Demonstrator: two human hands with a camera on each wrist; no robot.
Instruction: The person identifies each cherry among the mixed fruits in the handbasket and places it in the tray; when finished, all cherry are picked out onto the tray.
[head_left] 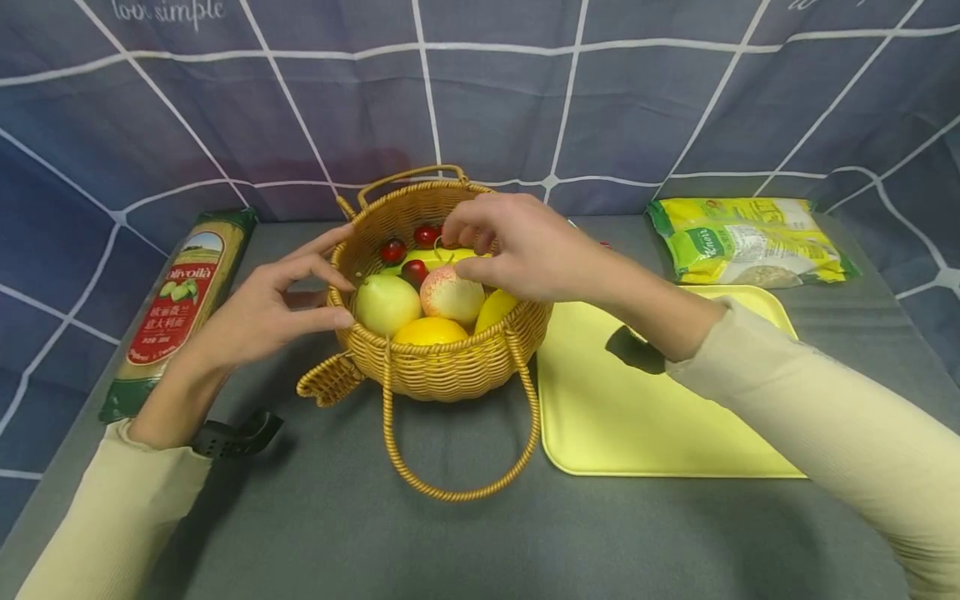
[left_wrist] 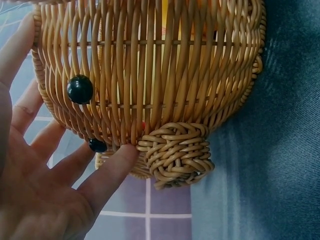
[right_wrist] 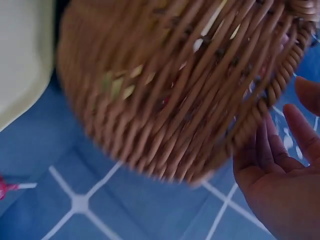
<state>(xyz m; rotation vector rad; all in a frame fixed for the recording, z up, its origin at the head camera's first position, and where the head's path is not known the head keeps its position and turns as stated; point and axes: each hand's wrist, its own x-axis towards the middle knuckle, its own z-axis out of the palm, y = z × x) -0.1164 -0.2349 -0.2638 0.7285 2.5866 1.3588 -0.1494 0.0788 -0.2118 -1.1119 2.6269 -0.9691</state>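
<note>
A wicker basket (head_left: 442, 371) holds a pale green pear (head_left: 387, 305), a speckled peach (head_left: 452, 295), a yellow fruit (head_left: 431, 332) and several red cherries (head_left: 393, 252). My left hand (head_left: 262, 308) is at the basket's left side, fingers spread and fingertips at the rim. In the left wrist view those fingers lie along the weave, beside a black bead (left_wrist: 80, 89) and a woven knob (left_wrist: 176, 155). Above the fruit hovers my right hand (head_left: 517, 246), fingers loosely bent near the peach and a cherry stem. In the right wrist view its thumb and fingers are apart, nothing visible between them.
Right of the basket lies a yellow tray (head_left: 660, 425), with yellow-green food packets (head_left: 750, 242) behind it. A pasta pack (head_left: 180, 304) lies at the left. One basket handle (head_left: 461, 495) hangs toward the front. A tiled-pattern cloth (head_left: 495, 108) rises behind.
</note>
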